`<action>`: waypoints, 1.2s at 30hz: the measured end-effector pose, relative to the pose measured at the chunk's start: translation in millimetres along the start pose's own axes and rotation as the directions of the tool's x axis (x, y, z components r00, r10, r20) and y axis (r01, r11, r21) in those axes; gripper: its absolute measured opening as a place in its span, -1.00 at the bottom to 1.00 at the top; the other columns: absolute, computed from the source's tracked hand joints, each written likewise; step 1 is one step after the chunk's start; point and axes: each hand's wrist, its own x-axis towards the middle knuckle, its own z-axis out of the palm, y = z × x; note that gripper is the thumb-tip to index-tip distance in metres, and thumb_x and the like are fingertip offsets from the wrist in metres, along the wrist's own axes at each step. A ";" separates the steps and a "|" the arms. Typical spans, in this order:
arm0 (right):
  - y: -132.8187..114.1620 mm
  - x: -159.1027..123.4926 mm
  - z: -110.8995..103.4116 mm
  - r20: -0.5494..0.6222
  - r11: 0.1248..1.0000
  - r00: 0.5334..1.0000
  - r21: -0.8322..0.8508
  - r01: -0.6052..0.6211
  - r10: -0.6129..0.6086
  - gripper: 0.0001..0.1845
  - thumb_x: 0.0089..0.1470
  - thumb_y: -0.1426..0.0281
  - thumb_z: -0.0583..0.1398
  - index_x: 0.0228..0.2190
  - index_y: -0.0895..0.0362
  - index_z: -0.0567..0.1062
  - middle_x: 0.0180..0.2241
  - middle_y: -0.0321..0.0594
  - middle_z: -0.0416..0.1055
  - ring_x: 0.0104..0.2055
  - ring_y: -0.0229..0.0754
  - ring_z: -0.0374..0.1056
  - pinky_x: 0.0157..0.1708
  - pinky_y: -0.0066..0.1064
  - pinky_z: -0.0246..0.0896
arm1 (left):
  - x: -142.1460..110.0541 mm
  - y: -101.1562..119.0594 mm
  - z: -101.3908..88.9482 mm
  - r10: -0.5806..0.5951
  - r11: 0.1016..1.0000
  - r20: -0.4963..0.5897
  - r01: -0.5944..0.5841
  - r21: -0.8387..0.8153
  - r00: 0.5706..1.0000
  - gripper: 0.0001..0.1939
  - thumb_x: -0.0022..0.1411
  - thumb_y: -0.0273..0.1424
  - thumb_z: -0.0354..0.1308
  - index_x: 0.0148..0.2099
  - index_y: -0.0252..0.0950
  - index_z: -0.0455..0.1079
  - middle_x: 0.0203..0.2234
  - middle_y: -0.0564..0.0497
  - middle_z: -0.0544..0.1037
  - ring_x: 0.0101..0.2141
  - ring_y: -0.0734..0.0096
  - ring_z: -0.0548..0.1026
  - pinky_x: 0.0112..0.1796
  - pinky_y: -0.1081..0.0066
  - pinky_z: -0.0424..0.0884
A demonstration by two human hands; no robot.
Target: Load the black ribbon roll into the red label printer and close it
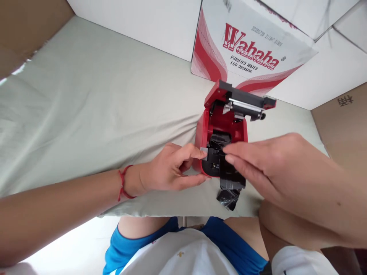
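Note:
A red label printer [202, 133] stands on the cloth-covered surface with its lid [243, 100] raised, showing a black inside and a roller under the lid. My left hand [172, 168] grips the printer's front left corner, one finger on a grey tab [204, 153] and another low along the front. Inside the printer and out over its front edge runs a shiny black strip [231, 176], its crumpled end hanging in front. My right hand [266, 164] is closed in a pinch at the strip, inside the printer's opening. The pinched spot is partly hidden by the fingertips.
Behind the printer stands a white and red Wahaha water carton [252, 49], with white boxes [137, 23] beside it. Brown cardboard [344, 118] flanks the right side and more [25, 30] the far left. The pale green cloth [100, 95] is wrinkled; its front edge lies near my lap.

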 end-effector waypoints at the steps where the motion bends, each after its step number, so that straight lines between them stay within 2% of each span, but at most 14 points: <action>1: 2.7 8.3 0.5 0.028 1.000 0.999 -0.004 -0.031 0.031 -0.61 0.42 0.35 0.01 -0.29 0.01 0.60 -0.59 -0.26 0.42 -0.63 -0.17 0.21 -0.51 -0.25 -0.01 | -0.4 -3.1 1.0 0.017 1.000 0.003 -0.017 -0.009 1.000 -0.65 0.47 -0.17 0.35 0.10 -0.22 0.35 -0.58 0.27 0.45 -0.68 0.65 0.25 -0.64 0.60 0.18; 3: 10.2 25.6 4.8 0.070 0.995 0.993 -0.022 -0.095 0.096 -0.63 0.43 0.36 0.00 -0.28 0.04 0.58 -0.56 -0.24 0.44 -0.58 -0.17 0.23 -0.47 -0.26 -0.03 | -1.0 -8.2 2.7 0.054 0.998 0.010 -0.055 0.009 0.998 -0.63 0.47 -0.16 0.34 0.10 -0.23 0.33 -0.44 0.12 0.62 -0.66 0.63 0.35 -0.63 0.59 0.27; 5: 19.8 41.0 12.4 0.074 0.990 0.987 -0.021 -0.138 0.140 -0.66 0.42 0.38 0.02 -0.22 0.05 0.59 -0.44 -0.19 0.54 -0.46 -0.13 0.35 -0.41 -0.27 0.01 | -0.9 -11.2 3.4 0.088 0.995 0.022 -0.089 0.047 0.996 -0.63 0.48 -0.16 0.32 0.11 -0.24 0.31 -0.33 0.03 0.69 -0.63 0.60 0.42 -0.61 0.56 0.33; 8: 32.6 55.6 23.6 0.065 0.989 0.988 0.019 -0.144 0.143 -0.65 0.40 0.39 0.04 -0.03 0.06 0.61 -0.17 -0.08 0.66 -0.20 -0.01 0.50 -0.30 -0.25 0.13 | -0.1 -12.5 3.5 0.112 0.989 0.035 -0.115 0.094 0.993 -0.64 0.50 -0.16 0.28 0.13 -0.24 0.30 -0.37 0.07 0.68 -0.64 0.57 0.43 -0.61 0.52 0.33; 10: 37.3 59.4 27.5 0.096 0.992 0.988 0.019 -0.121 0.119 -0.63 0.40 0.38 0.07 0.06 0.07 0.61 -0.07 -0.05 0.67 -0.09 0.03 0.52 -0.26 -0.24 0.16 | 0.5 -12.8 3.7 0.133 0.982 0.029 -0.135 0.130 0.991 -0.63 0.50 -0.14 0.27 0.14 -0.23 0.30 -0.38 0.08 0.67 -0.63 0.53 0.45 -0.60 0.49 0.34; 14: 36.7 60.6 27.6 0.195 0.995 0.976 -0.041 -0.088 0.094 -0.63 0.41 0.35 0.10 0.09 0.03 0.62 -0.09 -0.12 0.68 -0.11 0.01 0.53 -0.26 -0.25 0.14 | 1.0 -14.1 5.1 0.190 0.959 0.011 -0.188 0.214 0.982 -0.62 0.52 -0.10 0.23 0.14 -0.27 0.32 -0.27 -0.05 0.73 -0.55 0.45 0.58 -0.54 0.44 0.42; 19: 32.5 62.6 24.6 0.228 0.994 0.968 -0.047 -0.099 0.107 -0.70 0.35 0.39 0.15 0.00 0.05 0.63 -0.13 -0.12 0.66 -0.15 -0.01 0.52 -0.27 -0.26 0.16 | 0.3 -14.2 5.0 0.195 0.951 0.023 -0.194 0.241 0.981 -0.60 0.55 -0.08 0.20 0.15 -0.27 0.30 -0.22 -0.09 0.74 -0.48 0.40 0.64 -0.50 0.43 0.46; 22: 37.6 48.7 16.0 0.119 0.998 0.992 0.038 -0.055 0.051 -0.69 0.34 0.38 0.16 0.01 0.07 0.63 -0.19 -0.15 0.65 -0.24 -0.06 0.49 -0.28 -0.28 0.21 | 0.0 -13.7 4.0 0.181 0.954 0.030 -0.183 0.236 0.983 -0.59 0.55 -0.06 0.20 0.18 -0.25 0.28 -0.19 -0.09 0.75 -0.48 0.41 0.64 -0.48 0.42 0.47; 25: 54.3 12.7 0.5 -0.067 0.991 0.998 0.136 -0.011 0.021 -0.63 0.38 0.25 0.16 0.11 0.02 0.61 -0.33 -0.23 0.61 -0.47 -0.16 0.35 -0.38 -0.28 0.21 | 0.0 -13.4 3.2 0.172 0.958 0.042 -0.177 0.224 0.984 -0.57 0.54 -0.07 0.21 0.21 -0.22 0.28 -0.22 -0.04 0.74 -0.49 0.41 0.63 -0.45 0.42 0.49; 28: 85.0 -28.9 -11.0 -0.142 0.977 0.981 0.180 -0.109 0.136 -0.53 0.41 0.00 0.15 0.16 -0.10 0.61 -0.47 -0.29 0.53 -0.61 -0.19 0.20 -0.47 -0.26 0.21 | -0.1 -13.6 2.8 0.170 0.959 0.049 -0.176 0.224 0.984 -0.57 0.54 -0.08 0.21 0.23 -0.22 0.26 -0.21 -0.04 0.74 -0.50 0.43 0.62 -0.44 0.42 0.49; 31: 122.1 -46.1 -7.0 -0.044 0.929 0.937 0.156 -0.335 0.345 -0.40 0.31 -0.16 0.16 0.13 -0.10 0.64 -0.36 -0.18 0.62 -0.50 -0.07 0.38 -0.39 -0.17 0.34 | -0.4 -13.9 2.8 0.168 0.957 0.050 -0.175 0.230 0.984 -0.57 0.54 -0.08 0.20 0.23 -0.23 0.25 -0.17 -0.07 0.74 -0.51 0.44 0.60 -0.48 0.42 0.47; 33: 144.0 -37.0 4.8 0.106 0.878 0.889 0.143 -0.457 0.445 -0.43 0.26 -0.09 0.17 0.10 -0.08 0.66 -0.16 -0.12 0.70 -0.26 0.08 0.54 -0.23 -0.08 0.44 | -0.8 -14.0 3.0 0.166 0.958 0.052 -0.174 0.229 0.985 -0.58 0.55 -0.07 0.18 0.22 -0.24 0.26 -0.18 -0.07 0.74 -0.50 0.43 0.61 -0.48 0.42 0.47; 36: 165.4 -5.1 28.8 0.344 0.846 0.836 0.172 -0.504 0.428 -0.61 0.17 0.12 0.25 -0.04 -0.08 0.72 0.03 -0.18 0.70 0.07 0.19 0.57 0.07 -0.01 0.47 | -1.4 -14.1 3.0 0.163 0.959 0.052 -0.170 0.226 0.985 -0.59 0.57 -0.08 0.16 0.22 -0.25 0.26 -0.21 -0.06 0.73 -0.50 0.43 0.60 -0.47 0.42 0.47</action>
